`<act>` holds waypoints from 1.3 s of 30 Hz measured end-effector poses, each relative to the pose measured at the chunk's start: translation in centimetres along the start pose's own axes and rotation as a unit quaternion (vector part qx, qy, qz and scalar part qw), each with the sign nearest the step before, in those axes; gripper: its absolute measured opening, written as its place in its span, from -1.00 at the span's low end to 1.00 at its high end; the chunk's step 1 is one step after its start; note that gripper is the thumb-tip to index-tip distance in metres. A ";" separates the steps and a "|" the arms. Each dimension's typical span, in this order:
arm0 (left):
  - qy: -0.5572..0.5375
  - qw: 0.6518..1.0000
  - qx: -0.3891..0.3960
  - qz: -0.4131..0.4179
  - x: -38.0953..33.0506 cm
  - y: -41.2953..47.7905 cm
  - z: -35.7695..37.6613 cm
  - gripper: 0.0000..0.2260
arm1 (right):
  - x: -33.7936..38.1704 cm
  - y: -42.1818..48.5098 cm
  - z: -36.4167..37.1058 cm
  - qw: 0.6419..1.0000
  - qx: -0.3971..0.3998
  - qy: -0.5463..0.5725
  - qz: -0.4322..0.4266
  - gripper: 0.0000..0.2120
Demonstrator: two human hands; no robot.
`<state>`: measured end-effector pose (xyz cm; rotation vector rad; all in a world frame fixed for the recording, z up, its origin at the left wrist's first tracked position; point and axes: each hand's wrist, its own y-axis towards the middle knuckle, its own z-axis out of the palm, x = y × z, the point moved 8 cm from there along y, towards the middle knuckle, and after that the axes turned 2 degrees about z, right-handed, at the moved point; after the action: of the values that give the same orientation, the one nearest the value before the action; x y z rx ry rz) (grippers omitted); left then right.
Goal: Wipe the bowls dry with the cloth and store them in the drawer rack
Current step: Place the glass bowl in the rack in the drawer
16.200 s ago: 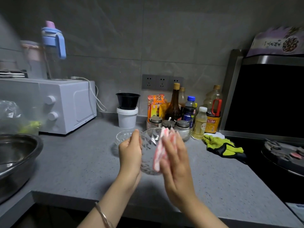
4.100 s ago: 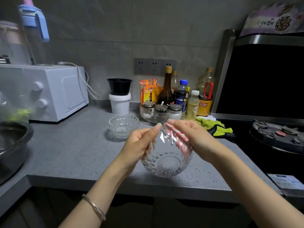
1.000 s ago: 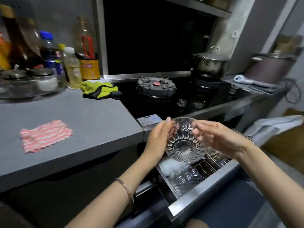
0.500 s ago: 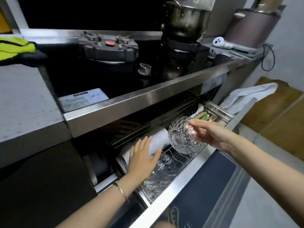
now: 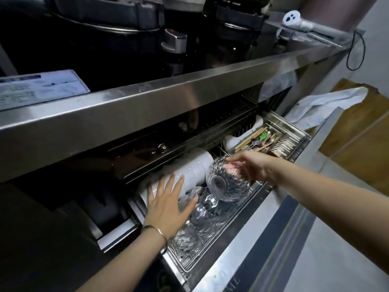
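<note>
The clear, round cut-glass bowl (image 5: 226, 184) hangs tipped on its side, base facing the camera, just above the steel wire drawer rack (image 5: 190, 267). The right hand (image 5: 249, 167) grips its rim, fingers curled inside the glass. Below it, other clear glass bowls (image 5: 203, 216) lie in the rack beside a row of white ceramic bowls (image 5: 196, 167). The left hand (image 5: 168, 205), fingers straight and spread wide, rests across both. Farther right, a cutlery tray (image 5: 265, 140) holds chopsticks and spoons.
</note>
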<state>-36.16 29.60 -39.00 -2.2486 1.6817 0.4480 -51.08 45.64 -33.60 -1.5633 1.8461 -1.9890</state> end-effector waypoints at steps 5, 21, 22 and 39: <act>0.028 1.000 0.004 0.005 0.1 0.1 0.5 -0.17 | -1.8 3.0 0.8 0.994 0.030 -0.086 0.063 -0.79; 0.006 1.000 0.021 -0.003 0.0 -0.1 0.5 -0.28 | -4.4 6.3 4.6 0.974 0.091 -0.181 0.098 -0.83; 0.008 1.000 0.021 -0.003 -0.1 -0.1 0.4 -0.28 | -4.4 6.2 4.7 0.973 0.092 -0.191 0.092 -0.83; -0.007 1.000 0.027 0.000 -0.1 -0.1 0.5 -0.27 | -2.6 3.8 5.0 0.956 0.060 -0.285 0.046 -0.74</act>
<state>-36.17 29.91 -39.36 -2.2026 1.6658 0.4136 -48.73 42.31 -39.05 -1.7326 1.5031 -1.3740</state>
